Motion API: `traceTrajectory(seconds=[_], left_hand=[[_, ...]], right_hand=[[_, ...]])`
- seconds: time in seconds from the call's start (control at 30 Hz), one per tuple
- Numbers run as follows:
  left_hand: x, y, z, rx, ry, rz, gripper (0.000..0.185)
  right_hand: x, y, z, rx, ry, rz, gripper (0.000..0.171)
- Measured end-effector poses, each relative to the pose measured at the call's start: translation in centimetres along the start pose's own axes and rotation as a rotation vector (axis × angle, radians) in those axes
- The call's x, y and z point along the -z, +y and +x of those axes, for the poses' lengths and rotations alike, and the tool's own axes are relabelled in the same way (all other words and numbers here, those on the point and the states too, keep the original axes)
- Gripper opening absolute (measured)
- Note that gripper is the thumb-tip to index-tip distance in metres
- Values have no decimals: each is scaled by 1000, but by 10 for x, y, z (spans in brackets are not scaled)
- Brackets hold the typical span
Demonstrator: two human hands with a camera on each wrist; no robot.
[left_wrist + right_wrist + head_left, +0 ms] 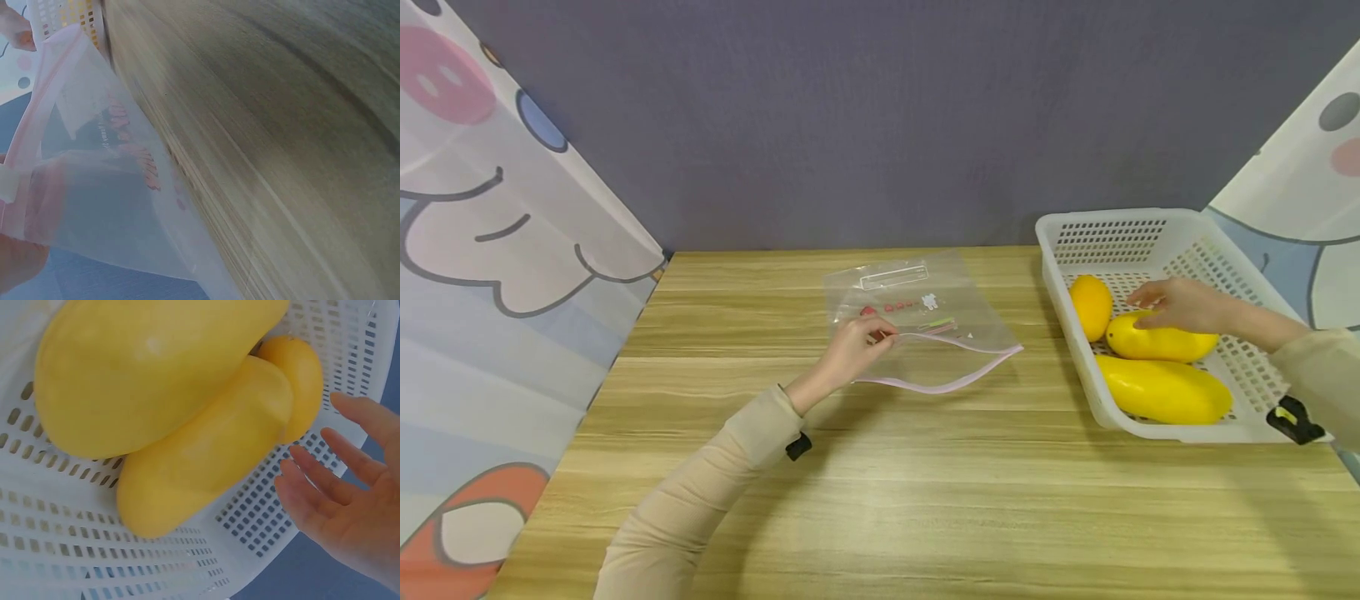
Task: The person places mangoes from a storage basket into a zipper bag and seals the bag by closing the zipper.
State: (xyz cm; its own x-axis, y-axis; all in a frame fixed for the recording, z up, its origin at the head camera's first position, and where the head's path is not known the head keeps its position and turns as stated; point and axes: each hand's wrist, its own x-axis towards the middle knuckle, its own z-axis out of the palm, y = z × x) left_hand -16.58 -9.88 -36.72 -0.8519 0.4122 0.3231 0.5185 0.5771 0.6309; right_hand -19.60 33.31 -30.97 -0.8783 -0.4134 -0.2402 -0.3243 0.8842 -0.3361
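Note:
My left hand [853, 350] pinches one edge of the mouth of a clear zip bag [940, 283]. The bag lies on the table, its pink-lined mouth parted towards me. A white zip slider [7, 184] shows by the fingers in the left wrist view. Over a white plastic basket [1180, 433], my right hand [350, 487] reaches in with fingers spread, holding nothing. Closest to it are a medium long yellow fruit [206, 450] and a smaller orange-yellow fruit [300, 381]. A large long yellow fruit [1165, 392] lies along the basket's near side.
The basket stands at the right of the wooden table [880, 500], with slotted walls and floor. Behind the table rises a grey panel [850, 125]. Cartoon-printed cloths hang at the left [475, 350] and right sides.

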Motion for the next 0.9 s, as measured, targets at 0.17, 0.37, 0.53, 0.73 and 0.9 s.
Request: traceTrajectory(seconds=[0.17,0.37,0.53,0.73,0.9], left_hand=[[0,0,0,-14,4,2,8],[-1,-1,0,-35,14,6,8],[-1,-1,-1,-30,12,-1,8],[0,-1,-1,-30,16,-9,8],[-1,-2,-1,-30,15,-8,8]], right_hand=[[-3,5,-1,-20,-36,-36,48],[-7,11,1,-20,-63,-30,55],[-11,14,3,-14,-71,-65,62],[-14,15,5,1,-83,-90,65],[-16,18,9,-19,-117,-102,70]])
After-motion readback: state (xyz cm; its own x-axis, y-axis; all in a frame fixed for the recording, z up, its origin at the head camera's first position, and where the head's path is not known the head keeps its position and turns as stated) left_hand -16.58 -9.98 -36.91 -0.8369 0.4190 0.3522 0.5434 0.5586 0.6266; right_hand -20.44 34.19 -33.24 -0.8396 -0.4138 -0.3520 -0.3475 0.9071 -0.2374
